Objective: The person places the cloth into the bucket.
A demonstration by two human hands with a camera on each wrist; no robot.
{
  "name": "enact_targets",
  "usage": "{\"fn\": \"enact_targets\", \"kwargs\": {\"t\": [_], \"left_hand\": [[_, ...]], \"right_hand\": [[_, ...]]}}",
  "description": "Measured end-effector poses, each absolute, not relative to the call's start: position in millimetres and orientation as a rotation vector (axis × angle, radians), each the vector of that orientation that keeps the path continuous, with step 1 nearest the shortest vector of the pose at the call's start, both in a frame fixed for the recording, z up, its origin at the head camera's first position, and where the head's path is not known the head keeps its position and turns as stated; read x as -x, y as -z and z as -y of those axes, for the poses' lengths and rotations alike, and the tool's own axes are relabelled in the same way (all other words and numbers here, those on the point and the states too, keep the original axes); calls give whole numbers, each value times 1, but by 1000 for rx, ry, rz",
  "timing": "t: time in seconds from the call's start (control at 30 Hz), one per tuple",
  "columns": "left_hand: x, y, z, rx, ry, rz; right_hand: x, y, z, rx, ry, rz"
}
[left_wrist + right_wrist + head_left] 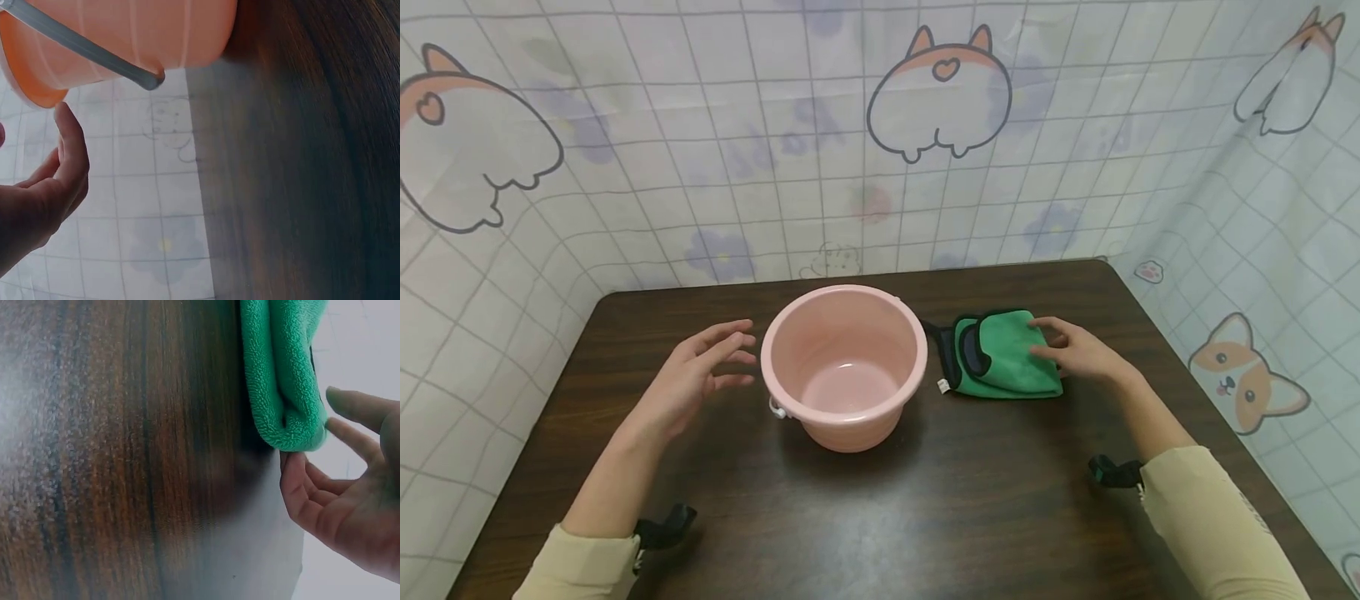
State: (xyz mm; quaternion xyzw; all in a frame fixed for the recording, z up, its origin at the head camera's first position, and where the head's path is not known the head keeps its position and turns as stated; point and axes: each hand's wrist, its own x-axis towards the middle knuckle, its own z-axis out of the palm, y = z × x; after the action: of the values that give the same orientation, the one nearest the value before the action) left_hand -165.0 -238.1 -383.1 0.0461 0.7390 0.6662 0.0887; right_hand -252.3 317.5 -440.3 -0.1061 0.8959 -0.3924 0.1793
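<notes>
A pink plastic bucket (844,429) stands upright on the dark wooden table. Its grey handle (84,45) hangs along the outside in the left wrist view. My left hand (703,367) hovers just left of the bucket with loosely bent fingers, holding nothing. To the bucket's right lies a folded green plush cloth (1011,354) with black edging, a dark patch and a small white tag. At the cloth's right edge is my right hand (1086,354), fingertips touching it. In the right wrist view the thumb stands apart from the green fold.
The table (880,525) runs back to a wall covering (820,150) printed with grid lines and cartoon corgis. Similar covering closes in both sides. Black straps circle both wrists near the beige sleeves (1217,517).
</notes>
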Motion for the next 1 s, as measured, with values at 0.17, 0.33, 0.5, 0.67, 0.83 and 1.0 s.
{"fn": "enact_targets", "kwargs": {"t": [0.17, 0.33, 0.5, 0.67, 0.83, 1.0], "left_hand": [[163, 381, 236, -144, -2000, -2132], [163, 380, 235, -152, -2062, -2040], [163, 379, 233, -154, -2112, -1948], [162, 378, 230, -156, -2129, -1923], [162, 378, 227, -157, -2143, -1900], [161, 377, 226, -164, -2139, -1898]], "right_hand": [[252, 438, -318, 327, 1123, -2488], [251, 437, -318, 321, 1131, -2455], [251, 435, -319, 289, 1133, -2437], [251, 435, -317, 294, 1116, -2454], [250, 433, -316, 322, 1169, -2417], [250, 433, -317, 379, 1171, -2426]]}}
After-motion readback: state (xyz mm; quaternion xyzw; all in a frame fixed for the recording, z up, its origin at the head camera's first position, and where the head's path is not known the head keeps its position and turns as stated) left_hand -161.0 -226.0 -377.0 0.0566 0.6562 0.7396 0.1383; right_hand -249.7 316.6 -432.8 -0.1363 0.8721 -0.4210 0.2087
